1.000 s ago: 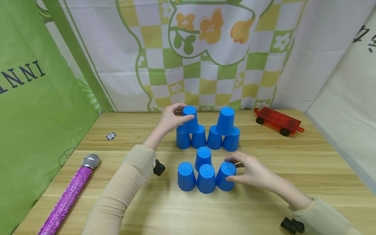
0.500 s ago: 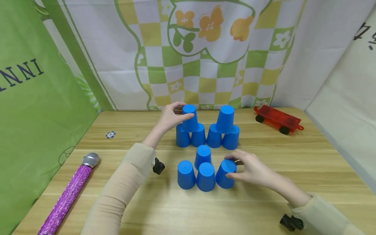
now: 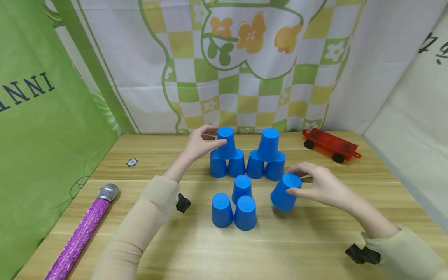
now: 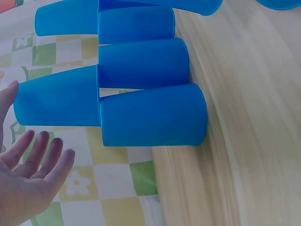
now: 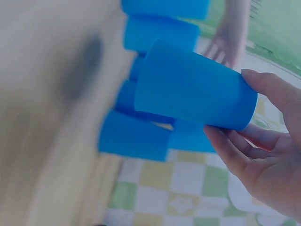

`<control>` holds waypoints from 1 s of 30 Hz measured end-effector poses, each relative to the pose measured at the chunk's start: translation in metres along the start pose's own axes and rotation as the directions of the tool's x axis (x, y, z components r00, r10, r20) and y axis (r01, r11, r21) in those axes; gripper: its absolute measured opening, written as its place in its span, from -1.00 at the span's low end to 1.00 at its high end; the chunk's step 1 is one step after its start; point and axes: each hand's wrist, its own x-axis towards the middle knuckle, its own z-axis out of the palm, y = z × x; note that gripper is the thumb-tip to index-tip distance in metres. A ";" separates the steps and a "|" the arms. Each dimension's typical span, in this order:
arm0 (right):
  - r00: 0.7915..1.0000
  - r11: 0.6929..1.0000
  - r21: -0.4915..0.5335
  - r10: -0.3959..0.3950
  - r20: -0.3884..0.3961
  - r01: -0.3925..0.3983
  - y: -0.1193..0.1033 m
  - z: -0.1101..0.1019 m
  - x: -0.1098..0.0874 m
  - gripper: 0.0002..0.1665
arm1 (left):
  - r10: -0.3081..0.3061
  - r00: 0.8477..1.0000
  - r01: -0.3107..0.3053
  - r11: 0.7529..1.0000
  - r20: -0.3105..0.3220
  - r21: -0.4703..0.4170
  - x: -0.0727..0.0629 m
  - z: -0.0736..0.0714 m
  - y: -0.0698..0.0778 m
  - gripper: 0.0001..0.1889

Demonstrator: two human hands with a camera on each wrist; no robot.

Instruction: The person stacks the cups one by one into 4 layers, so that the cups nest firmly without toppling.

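Note:
My right hand pinches a blue cup between thumb and fingers near its closed end. That cup is tilted and off the table, right of the front cups. My left hand is beside the top cup of the back left stack, thumb and fingers spread around it. In the left wrist view, a gap shows between its fingers and this upside-down cup, while the thumb is close to its end. Another upside-down cup tops the back right stack. Each top cup rests on two lower ones.
Upside-down front cups stand side by side, with another cup behind them. A red toy wagon is at the back right. A purple microphone and a poker chip lie left on the wooden table.
The right hand has lifted the front right cup off the table and moved it right and away from me. The left hand has drawn slightly left, off the top cup, which stays in place.

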 end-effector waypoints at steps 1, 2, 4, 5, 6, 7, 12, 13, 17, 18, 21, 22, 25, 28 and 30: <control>1.000 1.000 -0.003 0.006 -0.008 -0.006 0.000 -0.006 0.001 -0.50 | 0.006 1.000 -0.006 1.000 -0.014 0.005 -0.002 -0.001 -0.001 -0.45; 1.000 1.000 -0.013 0.011 -0.015 -0.012 0.000 -0.013 0.002 -0.50 | 0.010 0.999 -0.010 1.000 -0.031 0.007 -0.004 -0.003 -0.002 -0.45; 0.999 0.999 -0.025 0.028 -0.025 -0.029 0.000 -0.025 0.005 -0.48 | 0.022 0.997 -0.021 1.000 -0.069 0.010 -0.009 -0.006 -0.004 -0.46; 0.999 0.999 -0.037 0.033 -0.032 -0.034 0.000 -0.031 0.007 -0.48 | 0.024 0.996 -0.023 1.000 -0.084 0.008 -0.012 -0.008 -0.006 -0.47; 0.999 0.998 -0.052 0.037 -0.040 -0.039 0.000 -0.037 0.009 -0.48 | 0.028 0.995 -0.028 1.000 -0.096 0.001 -0.015 -0.010 -0.007 -0.47; 0.998 0.997 -0.068 0.040 -0.049 -0.043 0.000 -0.043 0.011 -0.48 | 0.029 0.994 -0.029 1.000 -0.102 -0.006 -0.018 -0.012 -0.008 -0.48; 0.993 0.990 -0.109 0.085 -0.085 -0.094 -0.001 -0.072 0.023 -0.47 | 0.025 0.996 -0.028 0.999 -0.090 -0.031 -0.037 -0.022 -0.006 -0.50; 0.991 0.988 -0.102 0.108 -0.083 -0.116 -0.001 -0.078 0.026 -0.46 | 0.027 0.996 -0.030 0.999 -0.088 -0.035 -0.041 -0.024 -0.006 -0.51; 0.981 0.980 -0.085 0.172 -0.087 -0.180 -0.006 -0.095 0.041 -0.42 | 0.043 0.993 -0.048 0.998 -0.108 -0.041 -0.055 -0.029 -0.005 -0.52; 0.978 0.977 -0.081 0.189 -0.086 -0.196 -0.008 -0.098 0.044 -0.41 | 0.051 0.992 -0.056 0.997 -0.117 -0.045 -0.059 -0.030 -0.004 -0.53; 0.977 0.976 -0.085 0.190 -0.098 -0.199 -0.012 -0.105 0.055 -0.38 | 0.059 0.991 -0.065 0.997 -0.118 -0.052 -0.068 -0.031 -0.008 -0.52; 0.976 0.976 -0.082 0.192 -0.102 -0.201 -0.013 -0.107 0.058 -0.37 | 0.060 0.992 -0.066 0.997 -0.109 -0.050 -0.073 -0.030 -0.008 -0.51; 0.973 0.976 -0.061 0.200 -0.114 -0.207 -0.019 -0.112 0.068 -0.35 | 0.038 0.998 -0.042 0.997 -0.055 -0.059 -0.088 -0.023 -0.008 -0.49; 0.974 0.980 -0.048 0.186 -0.132 -0.194 -0.026 -0.113 0.078 -0.34 | 0.019 1.000 -0.019 0.998 -0.001 -0.058 -0.104 -0.010 -0.008 -0.47; 0.975 0.982 -0.044 0.174 -0.138 -0.181 -0.031 -0.113 0.086 -0.32 | 0.013 1.000 -0.012 0.998 0.018 -0.055 -0.112 -0.002 -0.007 -0.47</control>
